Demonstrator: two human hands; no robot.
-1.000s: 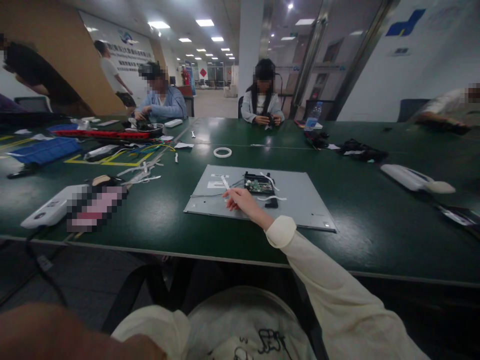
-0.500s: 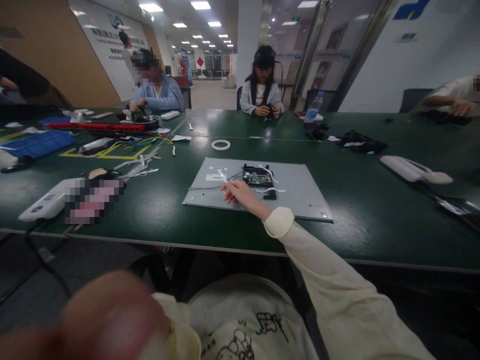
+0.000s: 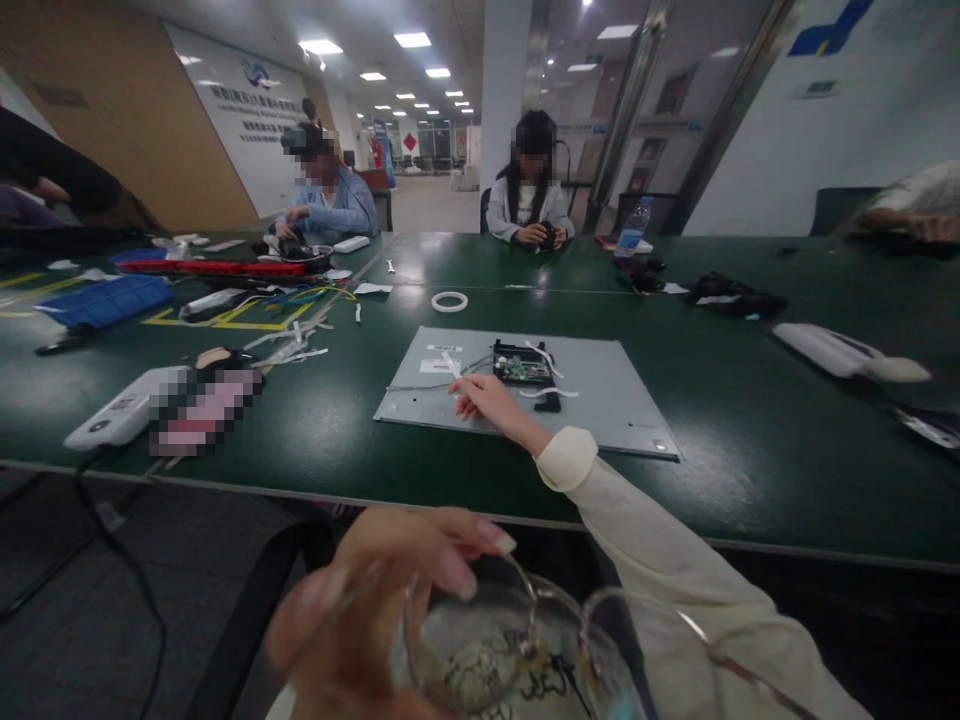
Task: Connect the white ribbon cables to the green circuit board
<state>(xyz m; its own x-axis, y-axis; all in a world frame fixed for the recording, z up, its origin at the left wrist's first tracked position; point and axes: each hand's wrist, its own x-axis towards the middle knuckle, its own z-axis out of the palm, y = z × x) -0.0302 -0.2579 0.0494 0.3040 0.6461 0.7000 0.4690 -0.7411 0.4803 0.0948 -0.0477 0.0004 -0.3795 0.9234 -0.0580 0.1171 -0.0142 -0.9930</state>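
My left hand (image 3: 375,610) is close to the camera, low in the view and partly blurred. Its fingers grip a pair of thin-framed eyeglasses (image 3: 529,625), whose lenses show my shirt behind them. Across the table, my right hand (image 3: 484,395) rests over a flat grey panel (image 3: 622,400), fingers curled together. A white tape strip (image 3: 451,364) stands up from its fingertips. Just beyond that hand, a green circuit board (image 3: 517,368) sits in a black frame on the panel. Two more white strips, one of them a tape strip (image 3: 555,393), lie across the frame.
A white tape roll (image 3: 449,302) lies behind the panel. To the left are loose strips (image 3: 296,345), a white power bank (image 3: 127,405) with a cable and a blue tray (image 3: 105,302). A white device (image 3: 832,350) lies right. Co-workers sit opposite, near a water bottle (image 3: 635,225).
My left hand has risen from the lower left towards the middle, and the eyeglasses in it have come into view. My right hand stays on the panel; the whole view has shifted slightly.
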